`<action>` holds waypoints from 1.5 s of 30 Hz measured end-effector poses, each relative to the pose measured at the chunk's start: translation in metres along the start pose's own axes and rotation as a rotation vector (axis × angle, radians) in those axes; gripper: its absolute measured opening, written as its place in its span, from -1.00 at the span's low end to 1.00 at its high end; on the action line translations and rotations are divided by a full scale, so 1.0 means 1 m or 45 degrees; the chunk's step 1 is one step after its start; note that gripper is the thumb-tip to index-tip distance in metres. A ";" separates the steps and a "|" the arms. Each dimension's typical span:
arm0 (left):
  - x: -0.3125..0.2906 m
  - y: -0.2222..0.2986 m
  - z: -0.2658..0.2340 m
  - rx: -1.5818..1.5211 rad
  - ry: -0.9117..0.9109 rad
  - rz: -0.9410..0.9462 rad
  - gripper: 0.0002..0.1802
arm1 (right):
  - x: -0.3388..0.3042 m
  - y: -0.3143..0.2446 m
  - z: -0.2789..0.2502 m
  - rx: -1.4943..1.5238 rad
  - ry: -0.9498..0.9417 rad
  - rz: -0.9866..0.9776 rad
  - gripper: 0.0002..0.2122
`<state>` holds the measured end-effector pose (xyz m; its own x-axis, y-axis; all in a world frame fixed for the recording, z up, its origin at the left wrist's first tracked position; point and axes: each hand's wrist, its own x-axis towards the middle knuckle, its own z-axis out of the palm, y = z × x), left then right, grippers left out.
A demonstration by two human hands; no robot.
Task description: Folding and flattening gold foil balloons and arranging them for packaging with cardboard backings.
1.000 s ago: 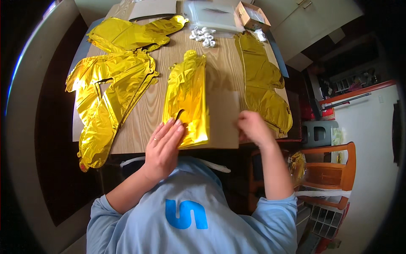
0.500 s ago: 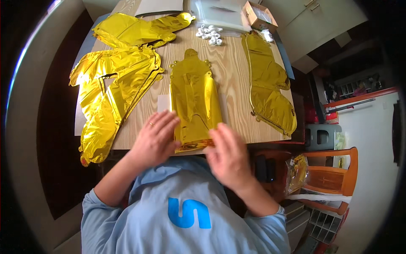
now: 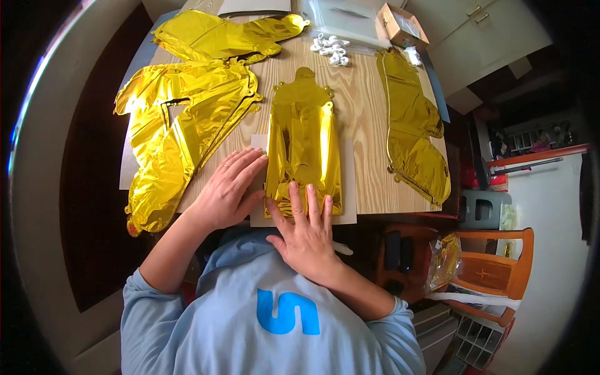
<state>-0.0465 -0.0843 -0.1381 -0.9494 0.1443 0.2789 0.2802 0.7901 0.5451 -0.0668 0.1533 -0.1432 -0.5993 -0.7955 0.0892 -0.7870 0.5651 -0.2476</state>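
Observation:
A gold foil balloon (image 3: 304,131), folded into a long narrow shape, lies flat in front of me on a pale sheet of card (image 3: 348,187). My left hand (image 3: 230,190) rests along its left edge, fingers stretched out and holding nothing. Across the balloon's near end my right hand (image 3: 305,234) lies palm down, its spread fingertips on the foil. To the left is a larger unfolded gold foil balloon (image 3: 178,134), with another gold foil balloon (image 3: 219,39) beyond it. A further gold foil balloon (image 3: 412,128) lies at the table's right side.
Small white ribbon rolls (image 3: 331,50) sit in a heap at the far middle of the wooden table (image 3: 359,137). Behind them are clear plastic bags (image 3: 344,25) and an open brown box (image 3: 402,28). A wooden chair (image 3: 494,265) stands right, holding a clear bag with gold foil (image 3: 445,257).
My right hand has moved left from the balloon's near right corner and now lies flat on its near end. My left hand stays at the left edge. The whole view has shifted slightly.

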 end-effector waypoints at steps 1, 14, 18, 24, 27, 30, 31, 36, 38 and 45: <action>0.002 0.001 -0.001 -0.038 0.008 -0.013 -0.31 | 0.000 -0.001 0.000 -0.001 0.005 0.010 -0.24; 0.037 -0.025 -0.008 0.247 -0.085 0.217 -0.49 | -0.003 -0.008 0.014 0.018 0.038 -0.167 -0.15; 0.041 -0.033 -0.006 0.293 -0.035 0.179 -0.48 | -0.005 -0.008 0.017 -0.015 0.035 -0.164 -0.14; 0.049 -0.024 -0.007 0.372 -0.047 0.164 -0.50 | -0.007 -0.011 0.016 0.096 0.031 -0.057 -0.13; 0.051 -0.024 -0.007 0.386 -0.033 0.193 -0.50 | -0.010 -0.010 0.016 0.087 0.048 0.002 -0.15; 0.055 -0.026 -0.006 0.425 -0.012 0.215 -0.53 | -0.011 -0.010 0.015 0.051 0.026 0.023 -0.16; 0.058 -0.026 -0.007 0.444 -0.005 0.199 -0.54 | -0.011 -0.010 0.015 0.041 0.014 0.026 -0.17; 0.081 0.004 0.010 0.260 -0.019 0.592 -0.52 | -0.007 -0.011 0.015 0.021 -0.092 0.054 -0.23; 0.087 0.024 0.032 -0.013 -0.266 0.830 -0.48 | -0.009 -0.010 0.017 0.049 -0.123 0.076 -0.26; 0.118 -0.006 0.054 0.131 -0.539 0.858 -0.18 | -0.009 -0.012 0.016 -0.038 -0.112 0.100 -0.21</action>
<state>-0.1680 -0.0402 -0.1511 -0.5595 0.8074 0.1871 0.8175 0.5005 0.2848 -0.0498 0.1502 -0.1569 -0.6451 -0.7640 -0.0143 -0.7430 0.6316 -0.2213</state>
